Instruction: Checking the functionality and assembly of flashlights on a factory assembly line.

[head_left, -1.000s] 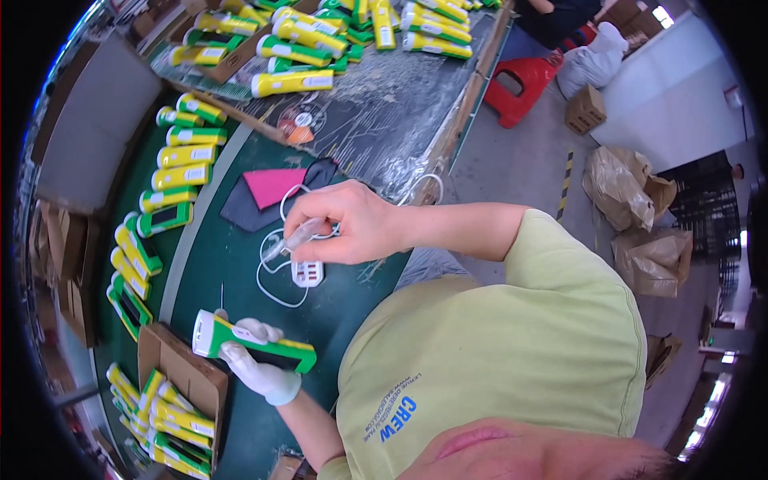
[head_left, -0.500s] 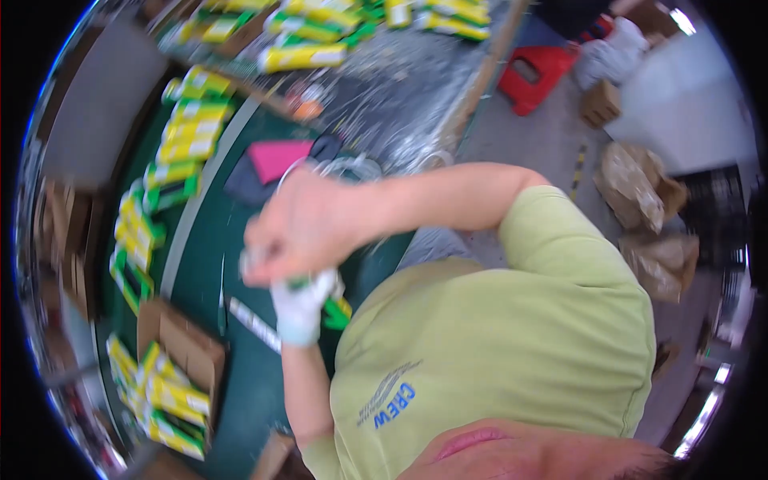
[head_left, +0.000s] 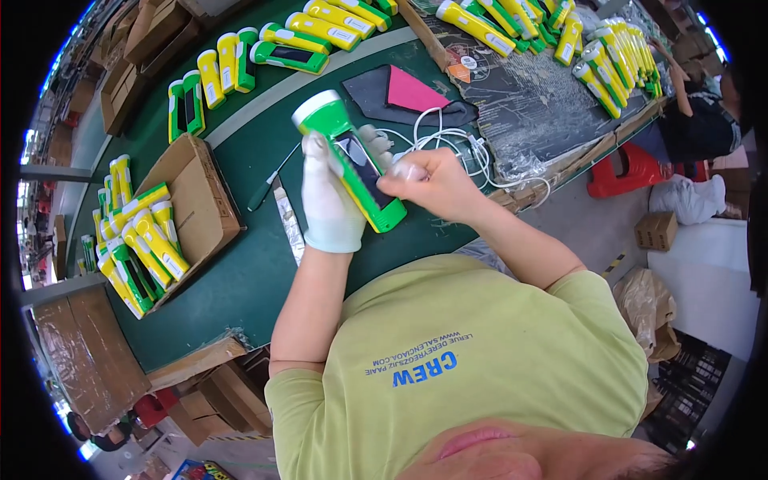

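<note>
In the left grip (head_left: 330,204) lies a green-yellow flashlight (head_left: 362,170) (white-headed, dark-panelled).

Held flashlight (head_left: 357,165) hides the palm of the gloved left hand (head_left: 330,200). Right hand (head_left: 432,184), at the flashlight's right side: fingertips blurred, can't tell if they pinch anything. White cable (head_left: 485,158) right of flashlight: ends unclear. Flashlight row (head_left: 330,26) above it: cut by top edge.
</note>
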Motion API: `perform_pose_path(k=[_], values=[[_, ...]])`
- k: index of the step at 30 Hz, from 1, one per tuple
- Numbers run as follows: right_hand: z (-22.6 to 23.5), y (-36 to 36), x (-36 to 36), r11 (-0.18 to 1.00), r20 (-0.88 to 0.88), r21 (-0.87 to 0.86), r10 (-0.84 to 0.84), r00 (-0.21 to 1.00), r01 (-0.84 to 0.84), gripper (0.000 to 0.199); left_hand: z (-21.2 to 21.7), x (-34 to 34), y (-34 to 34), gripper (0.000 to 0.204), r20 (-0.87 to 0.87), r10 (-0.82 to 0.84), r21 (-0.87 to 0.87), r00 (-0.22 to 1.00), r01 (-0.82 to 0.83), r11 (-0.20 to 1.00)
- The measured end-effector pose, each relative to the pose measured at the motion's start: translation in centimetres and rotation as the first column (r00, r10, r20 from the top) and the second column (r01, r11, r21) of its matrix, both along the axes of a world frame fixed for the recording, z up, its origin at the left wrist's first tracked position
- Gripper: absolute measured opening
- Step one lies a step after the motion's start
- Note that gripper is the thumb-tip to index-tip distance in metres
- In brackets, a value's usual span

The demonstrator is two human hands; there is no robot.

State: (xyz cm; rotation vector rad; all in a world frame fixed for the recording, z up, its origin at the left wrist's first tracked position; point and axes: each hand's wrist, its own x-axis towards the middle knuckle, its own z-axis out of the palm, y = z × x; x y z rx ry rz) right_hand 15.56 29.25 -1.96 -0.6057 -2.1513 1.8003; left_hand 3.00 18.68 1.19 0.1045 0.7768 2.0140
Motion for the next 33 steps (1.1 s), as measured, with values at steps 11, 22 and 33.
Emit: perform_pose_path(k=[11, 22, 33], values=[[5.6, 1.5, 0.7, 0.856, 0.193, 0.467, 0.147, 0.970, -0.222, 0.056, -2.3, 0.2, 0.7, 0.041, -0.519, 0.014, 0.000, 0.855, -0.016, 1.000], [6.2, 23.0, 7.2, 0.477, 0.100, 0.792, -0.718, 0.689, 0.382, 0.056, -2.2, -1.1, -0.7, 0.055, -0.500, -0.025, -0.214, 0.866, -0.096, 0.972], [3.0, 33.8, 9.0, 0.260, 0.181, 0.961, -0.842, 0.508, 0.089, 0.026, -4.1, -6.3, 4.2, 0.055, -0.647, -0.260, -0.459, 0.717, -0.094, 0.883]])
